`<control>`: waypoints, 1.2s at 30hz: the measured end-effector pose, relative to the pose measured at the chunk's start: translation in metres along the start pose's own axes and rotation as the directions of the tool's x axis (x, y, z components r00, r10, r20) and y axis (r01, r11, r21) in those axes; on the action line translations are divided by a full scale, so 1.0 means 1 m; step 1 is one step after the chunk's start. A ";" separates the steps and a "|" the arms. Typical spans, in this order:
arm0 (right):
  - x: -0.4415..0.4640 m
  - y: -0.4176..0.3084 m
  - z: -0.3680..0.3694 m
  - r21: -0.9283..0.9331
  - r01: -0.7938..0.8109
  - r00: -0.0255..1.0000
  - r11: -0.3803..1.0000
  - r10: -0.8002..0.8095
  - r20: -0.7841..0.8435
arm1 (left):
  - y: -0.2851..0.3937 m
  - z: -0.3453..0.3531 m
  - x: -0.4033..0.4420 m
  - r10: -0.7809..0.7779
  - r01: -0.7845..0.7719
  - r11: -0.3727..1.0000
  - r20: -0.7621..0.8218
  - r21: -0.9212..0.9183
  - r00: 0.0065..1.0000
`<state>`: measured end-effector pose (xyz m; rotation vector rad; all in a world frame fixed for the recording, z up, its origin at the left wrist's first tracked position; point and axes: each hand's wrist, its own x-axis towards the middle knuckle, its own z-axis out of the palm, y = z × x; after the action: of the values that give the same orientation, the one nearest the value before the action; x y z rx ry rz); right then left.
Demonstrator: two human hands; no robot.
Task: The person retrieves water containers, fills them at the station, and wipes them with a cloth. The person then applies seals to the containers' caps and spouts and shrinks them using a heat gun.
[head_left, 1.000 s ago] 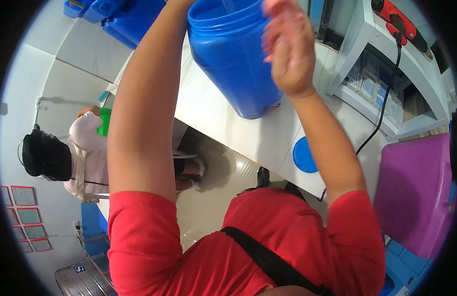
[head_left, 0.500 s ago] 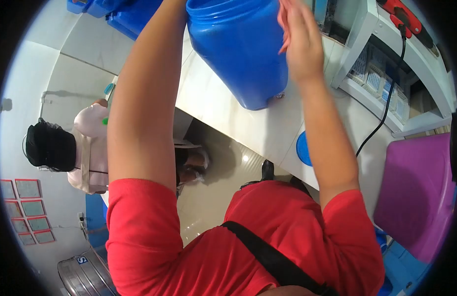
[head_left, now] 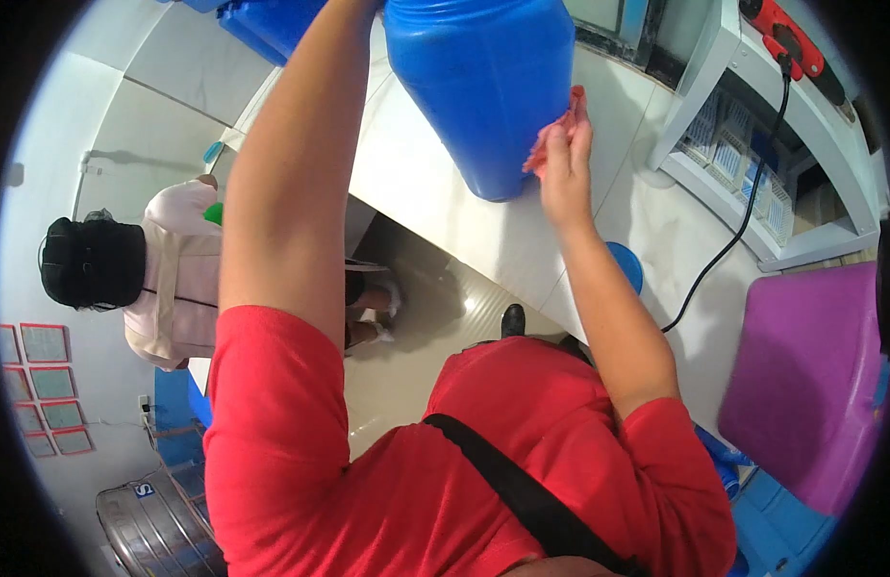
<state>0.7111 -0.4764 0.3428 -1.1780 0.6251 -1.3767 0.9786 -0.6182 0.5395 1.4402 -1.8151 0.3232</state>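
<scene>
A large blue plastic drum stands on the white tiled counter, its neck cut off by the top edge of the view. My right hand presses a pinkish-red cloth against the drum's lower right side, with the fingers closed on the cloth. My left arm reaches up to the drum's top left. That hand lies beyond the frame, so its grip is hidden. A round blue lid rests on the counter beside my right forearm.
To the right stand a white cabinet with a red power tool and black cable on it, and a purple plastic stool. A co-worker in a black cap is at left. More blue containers are at upper left.
My right hand has slid the cloth down the drum's right side, from near the neck toward the base. The drum sits slightly higher in the view.
</scene>
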 end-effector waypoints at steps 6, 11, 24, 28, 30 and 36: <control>0.000 -0.039 0.025 -0.459 0.453 0.888 0.764 -0.432 0.157 | 0.115 -0.026 -0.145 -0.536 -0.048 0.596 -0.441 -0.802 0.719; -0.019 -0.046 0.030 -0.502 0.613 0.790 0.610 -0.466 0.399 | 0.199 0.053 -0.321 -0.401 0.022 0.557 -0.246 -0.830 0.882; -0.047 -0.054 -0.008 -0.263 0.269 0.919 0.926 -0.165 0.358 | 0.157 0.050 -0.224 -0.325 0.001 0.833 -0.488 -0.553 0.810; -0.048 -0.041 -0.030 -0.253 0.199 0.967 0.947 -0.148 0.207 | 0.103 0.021 -0.156 -0.269 -0.097 0.736 -0.420 -0.670 0.867; -0.042 -0.044 -0.036 -0.286 0.215 0.968 0.934 -0.164 0.192 | 0.062 0.014 -0.137 -0.268 -0.081 0.567 -0.277 -0.820 0.923; -0.023 -0.054 -0.035 -0.365 0.202 0.979 0.909 -0.171 0.115 | 0.004 0.040 -0.148 -0.467 0.288 0.453 0.050 -0.844 0.883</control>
<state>0.6542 -0.4537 0.3719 -1.6285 0.7558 -1.3974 0.9660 -0.5362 0.4101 0.9879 -1.1204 -0.5878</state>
